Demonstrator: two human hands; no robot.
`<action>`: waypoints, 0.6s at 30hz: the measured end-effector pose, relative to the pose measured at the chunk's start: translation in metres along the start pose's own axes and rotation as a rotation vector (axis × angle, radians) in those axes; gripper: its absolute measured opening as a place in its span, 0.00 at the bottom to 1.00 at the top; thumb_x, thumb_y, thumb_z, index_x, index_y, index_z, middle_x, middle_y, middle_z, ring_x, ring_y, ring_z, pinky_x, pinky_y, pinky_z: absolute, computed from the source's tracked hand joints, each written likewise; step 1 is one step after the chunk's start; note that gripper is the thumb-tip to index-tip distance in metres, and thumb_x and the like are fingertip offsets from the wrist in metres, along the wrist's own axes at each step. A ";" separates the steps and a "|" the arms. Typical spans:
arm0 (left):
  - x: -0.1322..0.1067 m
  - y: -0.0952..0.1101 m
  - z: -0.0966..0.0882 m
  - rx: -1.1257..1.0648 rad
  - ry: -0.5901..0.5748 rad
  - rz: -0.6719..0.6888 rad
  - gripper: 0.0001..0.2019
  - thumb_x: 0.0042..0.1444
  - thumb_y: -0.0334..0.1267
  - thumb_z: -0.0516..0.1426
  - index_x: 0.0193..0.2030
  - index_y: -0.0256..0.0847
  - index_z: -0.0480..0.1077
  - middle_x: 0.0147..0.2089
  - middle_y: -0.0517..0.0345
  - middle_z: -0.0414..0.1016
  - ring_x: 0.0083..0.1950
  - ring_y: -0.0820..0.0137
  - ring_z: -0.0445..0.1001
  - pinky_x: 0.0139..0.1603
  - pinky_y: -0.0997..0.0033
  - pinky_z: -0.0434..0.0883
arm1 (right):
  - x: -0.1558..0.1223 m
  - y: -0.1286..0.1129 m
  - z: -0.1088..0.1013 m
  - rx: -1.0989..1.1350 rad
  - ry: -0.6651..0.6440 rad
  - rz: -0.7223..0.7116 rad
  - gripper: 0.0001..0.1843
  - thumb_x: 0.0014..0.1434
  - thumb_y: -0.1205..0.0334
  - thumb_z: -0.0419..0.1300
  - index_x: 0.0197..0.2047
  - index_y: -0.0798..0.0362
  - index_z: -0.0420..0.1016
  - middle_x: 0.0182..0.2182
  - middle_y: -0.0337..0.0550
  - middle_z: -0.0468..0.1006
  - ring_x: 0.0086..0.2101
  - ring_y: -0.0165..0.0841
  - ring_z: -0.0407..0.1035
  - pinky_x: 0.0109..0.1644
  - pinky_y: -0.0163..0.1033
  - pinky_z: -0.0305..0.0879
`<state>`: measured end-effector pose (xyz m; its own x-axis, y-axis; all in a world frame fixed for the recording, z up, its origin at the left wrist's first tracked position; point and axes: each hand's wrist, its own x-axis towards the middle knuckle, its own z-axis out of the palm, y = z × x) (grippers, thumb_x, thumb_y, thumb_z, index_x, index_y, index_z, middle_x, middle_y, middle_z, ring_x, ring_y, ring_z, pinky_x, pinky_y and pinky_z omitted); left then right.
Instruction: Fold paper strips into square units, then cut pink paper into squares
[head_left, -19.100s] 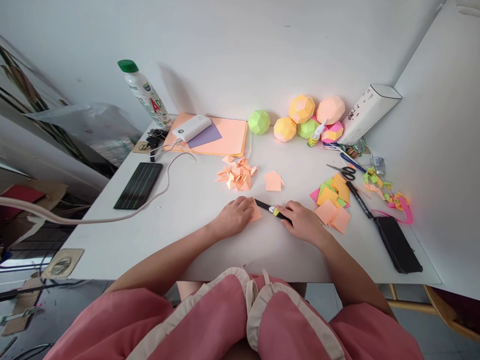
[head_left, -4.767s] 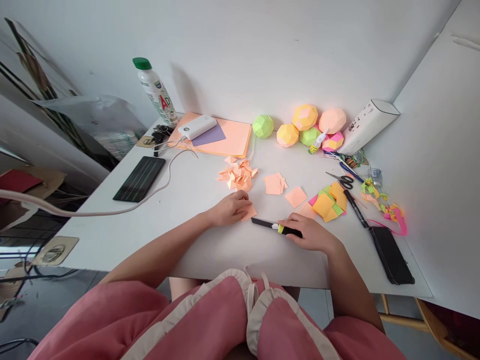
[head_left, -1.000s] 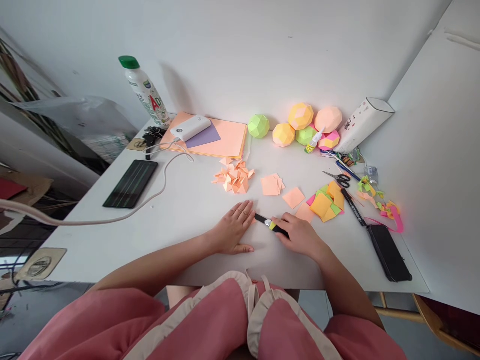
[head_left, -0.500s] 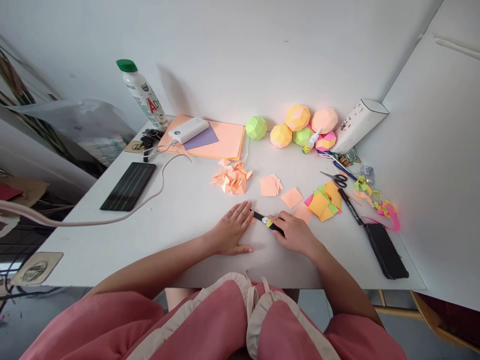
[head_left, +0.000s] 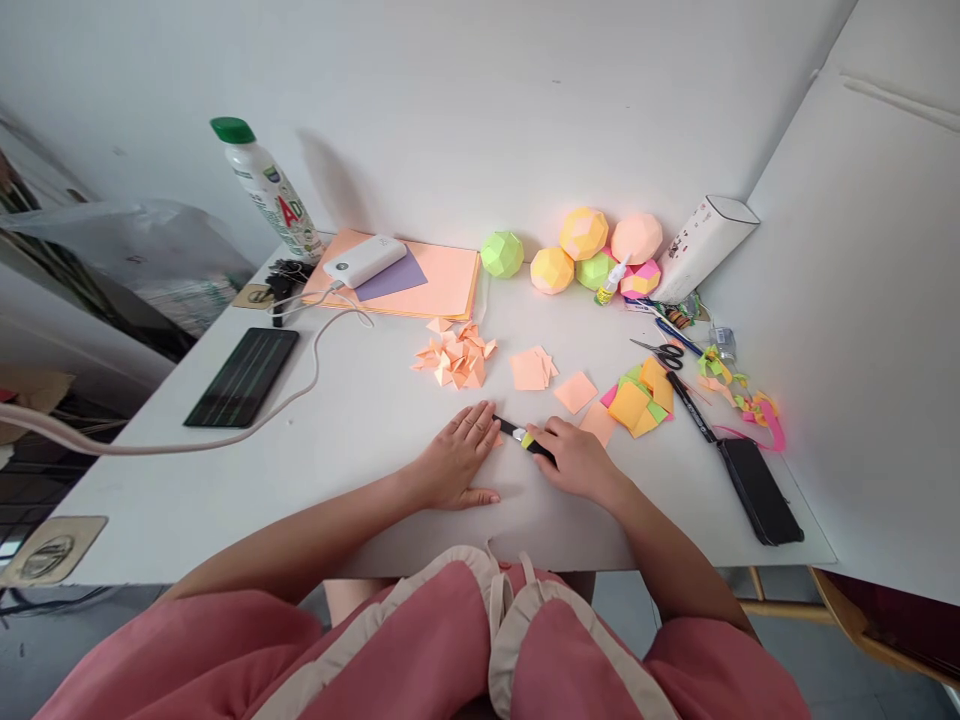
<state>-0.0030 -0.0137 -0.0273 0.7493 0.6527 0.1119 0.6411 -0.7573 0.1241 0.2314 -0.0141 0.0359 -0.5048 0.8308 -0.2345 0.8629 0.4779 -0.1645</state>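
My right hand (head_left: 574, 458) is wrapped round the handle of a black and yellow utility knife (head_left: 523, 437). The knife's blade end points left and reaches the fingertips of my left hand (head_left: 457, 455). That left hand lies flat on the table, fingers stretched out and thumb apart. A small bit of peach paper (head_left: 498, 440) shows beside the fingertips and the knife; the rest of it is hidden. Just beyond the hands lie a heap of folded peach paper pieces (head_left: 456, 358), a few peach squares (head_left: 529, 369) and a single peach square (head_left: 576, 392).
Faceted paper balls (head_left: 585, 234) line the wall with a glue bottle (head_left: 611, 282). Coloured paper squares (head_left: 636, 405), scissors (head_left: 666, 354), a marker (head_left: 690, 405) and a black pouch (head_left: 760, 490) lie right. A phone (head_left: 244, 377), cable, power bank (head_left: 365, 262) and bottle (head_left: 268, 190) stand left.
The whole view has shifted slightly, so things appear a little further left. Both hands and the knife keep nearly the same places on the table.
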 end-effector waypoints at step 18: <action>0.000 0.000 -0.002 0.005 -0.004 0.002 0.52 0.53 0.71 0.40 0.65 0.19 0.52 0.69 0.26 0.42 0.71 0.44 0.38 0.67 0.47 0.44 | 0.002 -0.005 -0.003 -0.032 -0.009 0.031 0.26 0.63 0.58 0.50 0.63 0.54 0.61 0.46 0.50 0.71 0.41 0.36 0.68 0.37 0.37 0.64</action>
<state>-0.0032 -0.0141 -0.0257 0.7511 0.6514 0.1078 0.6407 -0.7585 0.1190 0.2260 -0.0143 0.0397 -0.4781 0.8428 -0.2473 0.8783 0.4611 -0.1266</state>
